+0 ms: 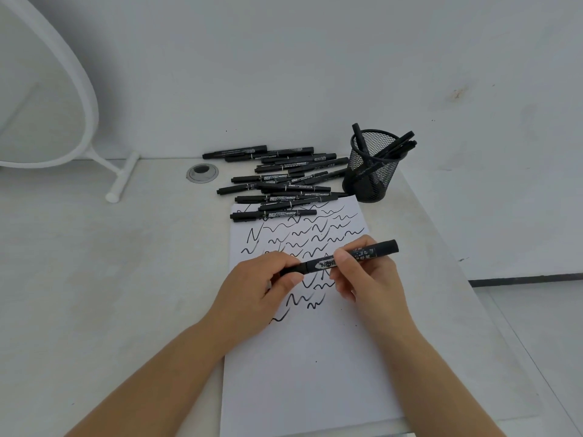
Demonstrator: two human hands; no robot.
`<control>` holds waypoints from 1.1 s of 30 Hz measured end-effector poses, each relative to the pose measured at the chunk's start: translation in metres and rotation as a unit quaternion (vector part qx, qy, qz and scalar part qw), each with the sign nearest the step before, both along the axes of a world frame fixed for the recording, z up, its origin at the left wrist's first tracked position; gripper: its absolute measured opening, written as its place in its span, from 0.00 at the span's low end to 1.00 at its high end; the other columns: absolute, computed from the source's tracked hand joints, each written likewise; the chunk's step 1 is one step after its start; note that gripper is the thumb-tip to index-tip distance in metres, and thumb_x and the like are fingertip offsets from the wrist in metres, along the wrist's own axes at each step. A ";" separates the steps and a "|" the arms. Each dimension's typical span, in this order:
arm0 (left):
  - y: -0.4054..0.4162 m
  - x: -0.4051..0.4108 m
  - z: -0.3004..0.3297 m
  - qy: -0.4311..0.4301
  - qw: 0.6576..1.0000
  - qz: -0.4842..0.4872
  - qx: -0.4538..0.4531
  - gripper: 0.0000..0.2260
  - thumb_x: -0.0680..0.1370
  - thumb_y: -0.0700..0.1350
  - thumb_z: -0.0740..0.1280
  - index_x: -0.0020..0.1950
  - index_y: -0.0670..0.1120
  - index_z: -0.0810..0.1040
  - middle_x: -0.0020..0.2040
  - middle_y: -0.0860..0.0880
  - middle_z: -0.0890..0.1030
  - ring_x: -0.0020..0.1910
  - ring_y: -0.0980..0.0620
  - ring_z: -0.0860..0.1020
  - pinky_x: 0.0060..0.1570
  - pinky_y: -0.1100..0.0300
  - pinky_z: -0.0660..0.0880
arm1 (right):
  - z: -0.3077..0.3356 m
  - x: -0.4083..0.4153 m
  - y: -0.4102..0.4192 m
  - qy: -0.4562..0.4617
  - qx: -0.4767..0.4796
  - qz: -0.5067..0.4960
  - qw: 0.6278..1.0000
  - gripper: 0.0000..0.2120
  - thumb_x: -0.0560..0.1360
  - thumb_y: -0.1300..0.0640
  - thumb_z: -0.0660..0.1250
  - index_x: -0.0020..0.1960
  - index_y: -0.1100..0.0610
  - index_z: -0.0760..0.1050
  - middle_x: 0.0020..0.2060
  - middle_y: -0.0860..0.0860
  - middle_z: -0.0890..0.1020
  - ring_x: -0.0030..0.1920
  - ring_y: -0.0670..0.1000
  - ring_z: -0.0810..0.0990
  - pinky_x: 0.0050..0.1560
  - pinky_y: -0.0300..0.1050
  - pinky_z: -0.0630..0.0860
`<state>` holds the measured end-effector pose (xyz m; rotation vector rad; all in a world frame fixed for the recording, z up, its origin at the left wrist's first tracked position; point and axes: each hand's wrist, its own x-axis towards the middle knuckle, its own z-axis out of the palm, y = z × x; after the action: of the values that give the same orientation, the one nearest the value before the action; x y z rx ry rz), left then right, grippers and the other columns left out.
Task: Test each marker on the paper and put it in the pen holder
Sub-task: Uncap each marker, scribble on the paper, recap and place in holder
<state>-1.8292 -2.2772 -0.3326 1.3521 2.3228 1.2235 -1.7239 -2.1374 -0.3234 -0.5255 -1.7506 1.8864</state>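
A black marker [321,264] is held level above the white paper [303,367], which carries several black wavy test strokes. My left hand [255,287] pinches the marker's left end, the cap side. My right hand [367,274] grips its barrel further right, and the thick right end sticks out past my fingers. A pile of several black twin markers [277,181] lies beyond the paper, some overlapping its top edge. The black mesh pen holder [372,171] stands at the paper's far right corner with a few markers leaning inside.
The white desk [110,279] ends at a right edge close beside the paper and the holder. A round cable grommet [202,173] sits left of the pile. A white round mirror on a stand [121,178] occupies the far left.
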 end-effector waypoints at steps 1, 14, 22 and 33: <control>0.000 0.000 0.000 -0.002 1.000 0.003 0.001 0.07 0.76 0.51 0.60 0.46 0.52 0.77 0.33 0.61 0.73 0.32 0.62 0.70 0.33 0.72 0.64 | 0.000 0.000 0.000 0.002 -0.003 0.003 1.000 0.10 0.73 0.60 0.66 0.35 0.50 0.73 0.25 0.50 0.77 0.25 0.45 0.73 0.25 0.34 0.67; -0.003 0.000 0.002 0.035 0.999 -0.012 0.001 0.14 0.77 0.52 0.58 0.42 0.45 0.77 0.28 0.56 0.70 0.31 0.54 0.69 0.30 0.64 0.63 | -0.004 0.001 -0.001 0.034 -0.015 0.047 0.998 0.05 0.70 0.58 0.65 0.37 0.56 0.69 0.24 0.49 0.75 0.26 0.45 0.70 0.26 0.34 0.67; -0.007 -0.005 -0.004 0.060 0.997 -0.035 -0.016 0.19 0.76 0.58 0.50 0.41 0.48 0.73 0.28 0.59 0.67 0.31 0.60 0.68 0.30 0.68 0.61 | -0.006 0.000 -0.004 0.049 0.003 0.062 0.997 0.04 0.70 0.59 0.65 0.39 0.57 0.70 0.27 0.51 0.74 0.28 0.45 0.72 0.28 0.34 0.68; -0.009 -0.007 0.004 0.021 0.997 -0.072 -0.030 0.14 0.74 0.62 0.49 0.34 0.56 0.64 0.26 0.57 0.68 0.28 0.57 0.65 0.29 0.64 0.60 | -0.004 0.000 -0.002 0.056 0.026 0.100 0.993 0.03 0.70 0.59 0.65 0.39 0.54 0.71 0.27 0.47 0.74 0.29 0.46 0.72 0.30 0.35 0.69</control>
<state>-1.8359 -2.2864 -0.3291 1.5088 2.2247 1.0852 -1.7242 -2.1390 -0.3270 -0.2263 -1.8296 1.9582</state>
